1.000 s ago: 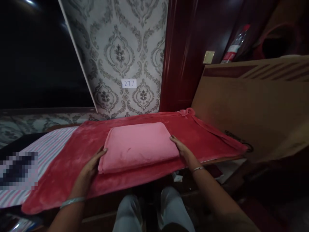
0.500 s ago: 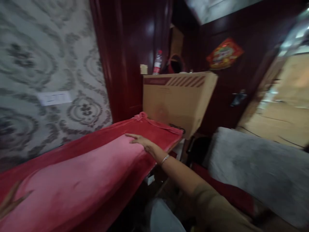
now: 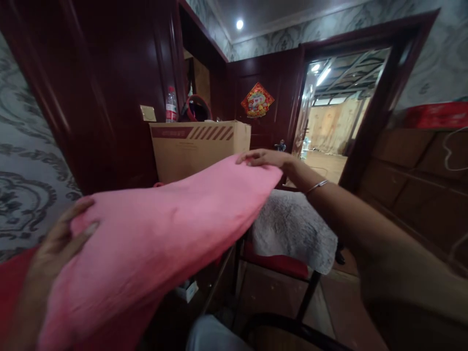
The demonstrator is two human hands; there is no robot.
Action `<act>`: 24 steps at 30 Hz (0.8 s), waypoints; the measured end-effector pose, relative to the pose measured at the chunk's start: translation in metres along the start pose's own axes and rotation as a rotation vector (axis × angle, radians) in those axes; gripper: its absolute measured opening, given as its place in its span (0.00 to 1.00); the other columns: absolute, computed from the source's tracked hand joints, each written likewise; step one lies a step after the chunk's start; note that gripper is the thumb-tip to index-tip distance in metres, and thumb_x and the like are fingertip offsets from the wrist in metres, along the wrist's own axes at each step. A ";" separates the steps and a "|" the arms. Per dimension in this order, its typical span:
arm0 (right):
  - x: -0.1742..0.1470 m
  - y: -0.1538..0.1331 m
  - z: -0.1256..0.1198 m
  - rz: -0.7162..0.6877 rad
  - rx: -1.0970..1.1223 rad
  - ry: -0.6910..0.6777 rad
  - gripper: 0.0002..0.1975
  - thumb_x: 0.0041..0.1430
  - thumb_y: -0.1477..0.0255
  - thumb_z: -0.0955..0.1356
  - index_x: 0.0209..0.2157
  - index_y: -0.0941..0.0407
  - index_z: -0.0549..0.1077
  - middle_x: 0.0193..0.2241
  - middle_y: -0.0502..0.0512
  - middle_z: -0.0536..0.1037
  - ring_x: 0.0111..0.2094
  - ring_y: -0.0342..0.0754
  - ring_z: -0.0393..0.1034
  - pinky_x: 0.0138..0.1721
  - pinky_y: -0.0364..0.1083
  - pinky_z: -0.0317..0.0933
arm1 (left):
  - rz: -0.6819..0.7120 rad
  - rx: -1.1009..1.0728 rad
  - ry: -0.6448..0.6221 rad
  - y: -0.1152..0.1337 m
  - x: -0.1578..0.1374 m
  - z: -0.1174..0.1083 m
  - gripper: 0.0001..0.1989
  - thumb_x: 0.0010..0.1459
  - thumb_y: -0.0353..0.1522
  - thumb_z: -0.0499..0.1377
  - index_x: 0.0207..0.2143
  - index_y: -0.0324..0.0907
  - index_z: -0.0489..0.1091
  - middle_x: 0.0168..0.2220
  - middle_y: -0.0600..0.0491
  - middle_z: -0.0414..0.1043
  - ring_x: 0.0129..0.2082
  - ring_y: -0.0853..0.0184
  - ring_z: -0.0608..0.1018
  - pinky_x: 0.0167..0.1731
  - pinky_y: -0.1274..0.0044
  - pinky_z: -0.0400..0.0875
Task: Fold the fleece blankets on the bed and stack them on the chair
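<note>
A folded pink fleece cloth is stretched between my two hands, raised above the red-covered table. My left hand grips its near left end, thumb on top and the other fingers partly hidden at the edge. At the far right corner, my right hand has its fingers over the upper edge, closed on the cloth. A bracelet circles the right wrist. The cloth hides most of the table.
A grey fluffy cloth hangs over a chair with a red seat. Behind the table stands a cardboard box, with a plastic bottle behind its top edge. An open doorway lies to the right.
Both hands have gripped the pink cloth and lifted it off the red table cover. It has moved right, toward the chair, as the view turned right.
</note>
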State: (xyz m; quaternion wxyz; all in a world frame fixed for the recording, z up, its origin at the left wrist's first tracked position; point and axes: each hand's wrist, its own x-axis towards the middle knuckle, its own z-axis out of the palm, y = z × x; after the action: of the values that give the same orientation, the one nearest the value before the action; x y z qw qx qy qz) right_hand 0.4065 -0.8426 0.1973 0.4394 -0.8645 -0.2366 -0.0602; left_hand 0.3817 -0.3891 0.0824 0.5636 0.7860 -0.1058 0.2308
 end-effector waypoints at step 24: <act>-0.095 0.109 -0.176 0.251 -0.519 0.502 0.16 0.46 0.78 0.65 0.38 0.57 0.79 0.35 0.54 0.78 0.34 0.47 0.68 0.40 0.47 0.65 | 0.152 -0.587 0.036 0.123 -0.107 0.254 0.20 0.60 0.38 0.62 0.55 0.52 0.69 0.59 0.53 0.67 0.60 0.59 0.69 0.63 0.67 0.62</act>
State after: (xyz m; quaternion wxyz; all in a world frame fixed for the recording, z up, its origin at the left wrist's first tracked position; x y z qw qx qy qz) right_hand 0.3910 -1.0701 0.1951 0.2541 -0.9277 0.0090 -0.2735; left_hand 0.2977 -0.6787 0.0685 0.7497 0.5750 -0.2165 0.2458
